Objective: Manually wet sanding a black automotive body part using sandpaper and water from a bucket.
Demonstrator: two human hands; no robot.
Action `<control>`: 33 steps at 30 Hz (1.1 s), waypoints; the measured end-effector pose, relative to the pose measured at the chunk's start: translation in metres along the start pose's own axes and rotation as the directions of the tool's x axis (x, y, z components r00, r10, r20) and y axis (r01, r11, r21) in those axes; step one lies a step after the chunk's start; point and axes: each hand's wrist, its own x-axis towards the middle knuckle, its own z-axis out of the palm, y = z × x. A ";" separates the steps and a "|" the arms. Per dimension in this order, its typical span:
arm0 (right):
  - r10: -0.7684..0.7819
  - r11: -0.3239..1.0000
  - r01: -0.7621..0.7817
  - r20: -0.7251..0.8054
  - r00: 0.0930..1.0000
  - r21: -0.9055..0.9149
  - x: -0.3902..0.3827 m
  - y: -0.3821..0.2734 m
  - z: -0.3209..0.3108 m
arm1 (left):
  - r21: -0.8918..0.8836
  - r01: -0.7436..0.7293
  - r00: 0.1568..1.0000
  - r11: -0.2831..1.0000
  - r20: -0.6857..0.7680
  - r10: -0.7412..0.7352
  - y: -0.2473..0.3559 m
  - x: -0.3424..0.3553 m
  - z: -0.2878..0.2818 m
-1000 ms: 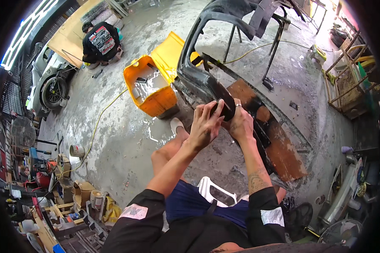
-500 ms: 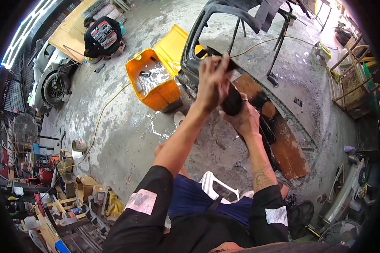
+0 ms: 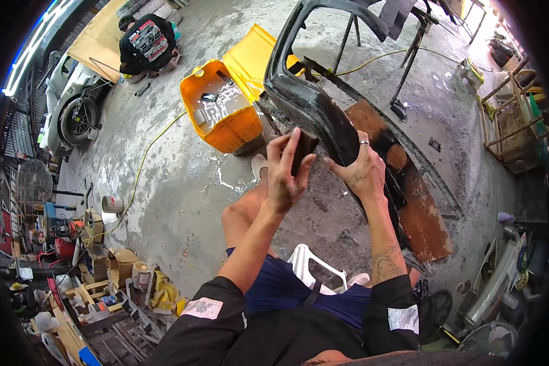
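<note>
Long, glossy black, curved frame panel point(image 3: 305, 100), running from the upper middle down to the hands, its far part apparently propped on thin dark metal legs point(image 3: 407, 70) to keep it raised; right hand point(image 3: 365, 171), partly open, thumb and fingers bent around the near end, seemingly to steady it. Left hand point(image 3: 285, 174), thumb and fingers closed on a small dark rectangular block point(image 3: 305, 149), tilted just beside the panel, contact not discernible. Farther out: yellow plastic bin point(image 3: 229, 135) holding water, lid swung back, perhaps for easy reach; rusty-brown flat board point(image 3: 419, 213), lying to the panel's right.
</note>
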 end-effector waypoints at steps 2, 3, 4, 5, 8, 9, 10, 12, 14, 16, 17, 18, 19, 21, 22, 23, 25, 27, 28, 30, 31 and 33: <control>0.012 1.000 -0.012 0.012 1.000 0.002 0.001 -0.001 -0.001 | 0.001 -0.090 0.995 0.996 0.047 0.090 0.004 0.002 0.004; 0.028 1.000 -0.028 0.027 0.999 0.010 0.001 -0.002 -0.002 | -0.009 -0.079 0.995 0.997 0.061 0.079 0.008 0.002 0.004; 0.042 0.999 -0.043 0.043 0.998 0.018 0.001 -0.003 -0.002 | -0.009 -0.077 0.995 0.997 0.061 0.078 0.008 0.004 0.002; 0.042 0.999 -0.043 0.043 0.998 0.015 0.001 -0.003 -0.001 | 0.032 -0.098 0.994 0.995 0.057 0.097 0.007 0.006 0.002; 0.032 0.999 -0.032 0.033 0.999 0.005 0.000 0.000 0.001 | 0.074 -0.117 0.992 0.990 0.055 0.113 0.011 0.010 0.002; 0.036 0.999 -0.036 0.028 0.999 0.002 0.001 0.001 0.001 | 0.077 -0.117 0.992 0.990 0.059 0.113 0.014 0.011 0.001; 0.040 0.999 -0.040 0.023 0.999 -0.002 0.001 0.003 0.002 | 0.076 -0.118 0.992 0.990 0.059 0.113 0.017 0.013 0.003; -0.017 0.998 0.016 0.008 1.000 0.055 0.000 0.010 0.008 | 0.110 -0.228 0.965 0.967 0.159 0.209 0.024 0.022 0.010; -0.062 0.993 0.062 -0.009 0.998 0.102 -0.002 0.014 0.008 | 0.156 -0.301 0.947 0.941 0.162 0.276 0.026 0.059 0.032; -0.054 0.997 0.055 -0.012 0.998 0.053 -0.001 0.013 0.006 | 0.187 -0.320 0.946 0.929 0.124 0.300 0.025 0.107 0.044; -0.018 0.998 0.018 -0.004 1.000 0.059 0.002 0.005 0.000 | 0.185 -0.301 0.953 0.935 0.093 0.288 0.024 0.119 0.046; -0.014 0.998 0.014 -0.005 1.000 0.066 0.000 0.005 0.001 | 0.184 -0.283 0.959 0.941 0.061 0.277 0.024 0.124 0.045; -0.044 0.996 0.044 -0.003 0.999 0.076 -0.003 0.007 0.005 | 0.193 -0.282 0.959 0.940 0.094 0.269 0.027 0.111 0.036; -0.088 0.991 0.088 0.002 0.996 0.102 -0.001 0.024 0.009 | 0.175 -0.362 0.926 0.916 0.182 0.331 0.029 0.045 0.034; -0.092 0.990 0.093 -0.009 0.996 0.104 0.000 0.031 0.012 | 0.170 -0.426 0.887 0.889 0.272 0.373 0.029 0.029 0.033; -0.090 0.989 0.093 -0.029 0.995 0.113 0.001 0.035 0.015 | 0.175 -0.437 0.883 0.882 0.270 0.384 0.029 0.039 0.034; -0.067 0.992 0.066 0.000 0.998 0.106 0.001 0.020 0.011 | 0.163 -0.480 0.863 0.862 0.263 0.431 0.021 0.066 0.036; -0.034 0.996 0.033 0.012 0.999 0.082 0.003 0.008 -0.001 | 0.212 -0.417 0.900 0.884 0.235 0.368 0.025 0.127 0.041; -0.006 0.998 0.005 0.025 1.000 0.063 0.001 0.002 -0.001 | 0.210 -0.313 0.944 0.926 0.178 0.279 0.027 0.140 0.037; -0.065 0.995 0.065 -0.001 0.998 0.079 0.002 0.015 0.009 | 0.231 -0.376 0.923 0.898 0.181 0.340 0.022 0.106 0.034; -0.095 0.988 0.096 -0.015 0.995 0.120 0.002 0.023 0.014 | 0.241 -0.441 0.895 0.864 0.185 0.405 0.018 0.082 0.034; -0.111 0.984 0.115 -0.035 0.993 0.138 -0.002 0.029 0.012 | 0.142 -0.439 0.882 0.887 0.254 0.396 0.019 0.032 0.030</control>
